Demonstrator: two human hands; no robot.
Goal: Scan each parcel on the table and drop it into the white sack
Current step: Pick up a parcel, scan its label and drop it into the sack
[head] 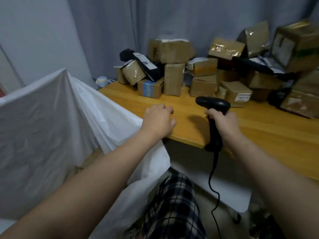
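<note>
Bare surface [181, 107] lies open in front of the parcels [207, 75], which crowd its far side. The sack [43, 126] borders its left edge

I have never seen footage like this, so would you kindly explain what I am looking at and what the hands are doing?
There is no machine here: a person wears a camera on their head, so the single picture looks forward and down along their own arms. The right hand grips a black corded barcode scanner. The left hand holds nothing, its fingers curled, over the edge of the wooden table. Brown cardboard parcels and some dark bags are heaped at the back of the table. The white sack stands open to the left.
</note>
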